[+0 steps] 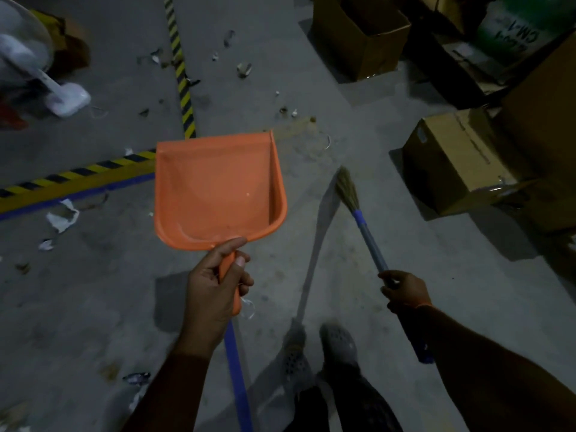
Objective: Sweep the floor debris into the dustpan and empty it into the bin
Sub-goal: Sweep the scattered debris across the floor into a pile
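Observation:
My left hand (215, 285) is shut on the handle of an orange dustpan (215, 188), held above the concrete floor with its mouth pointing away; the pan looks nearly empty. My right hand (405, 291) grips the blue-and-silver handle of a small straw broom (347, 190), whose bristles point forward and hang above the floor to the right of the pan. Debris lies scattered on the floor: torn white paper (62, 216) at the left, small scraps (243, 70) farther ahead, and bits (293, 113) just beyond the pan. No bin is in view.
Cardboard boxes (455, 160) and an open box (358, 35) line the right side. Yellow-black hazard tape (182, 76) crosses the floor. A white standing fan (65, 98) is at the far left. My feet (336, 344) are below, between my arms.

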### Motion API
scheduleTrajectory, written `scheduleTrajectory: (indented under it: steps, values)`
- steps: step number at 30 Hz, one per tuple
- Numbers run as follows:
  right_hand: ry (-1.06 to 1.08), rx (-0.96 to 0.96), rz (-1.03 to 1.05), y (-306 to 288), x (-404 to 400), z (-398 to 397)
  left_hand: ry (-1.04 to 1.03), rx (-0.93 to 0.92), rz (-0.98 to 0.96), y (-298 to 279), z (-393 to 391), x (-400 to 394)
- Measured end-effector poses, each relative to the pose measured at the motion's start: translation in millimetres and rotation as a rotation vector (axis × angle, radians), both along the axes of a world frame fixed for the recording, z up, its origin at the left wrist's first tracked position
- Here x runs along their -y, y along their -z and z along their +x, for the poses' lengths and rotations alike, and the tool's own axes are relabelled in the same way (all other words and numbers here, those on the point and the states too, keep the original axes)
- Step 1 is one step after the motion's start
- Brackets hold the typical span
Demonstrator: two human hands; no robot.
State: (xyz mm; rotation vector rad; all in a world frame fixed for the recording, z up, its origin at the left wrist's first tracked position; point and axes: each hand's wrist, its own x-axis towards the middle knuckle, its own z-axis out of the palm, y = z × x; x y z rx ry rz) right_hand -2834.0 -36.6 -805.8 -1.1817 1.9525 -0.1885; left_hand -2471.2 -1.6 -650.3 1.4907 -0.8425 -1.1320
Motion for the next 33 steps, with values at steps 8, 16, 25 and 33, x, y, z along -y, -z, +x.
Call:
scheduleTrajectory:
  steps: [8, 16, 25, 33]
  values:
    - [-0.639, -0.195, 0.092, 25, 74, 58, -0.137, 0.024, 0.05, 12, 33, 41]
    - [-0.956, -0.07, 0.068, 17, 122, 76, -0.171, 0.038, 0.039, 0, 31, 105]
    - [-0.547, -0.065, -0.026, -8, 214, 17, -0.189, 0.033, 0.017, -12, 8, 191]
    - [-0.134, -0.076, 0.003, 1, 288, -48, -0.206, 0.004, 0.05, -11, -5, 234]
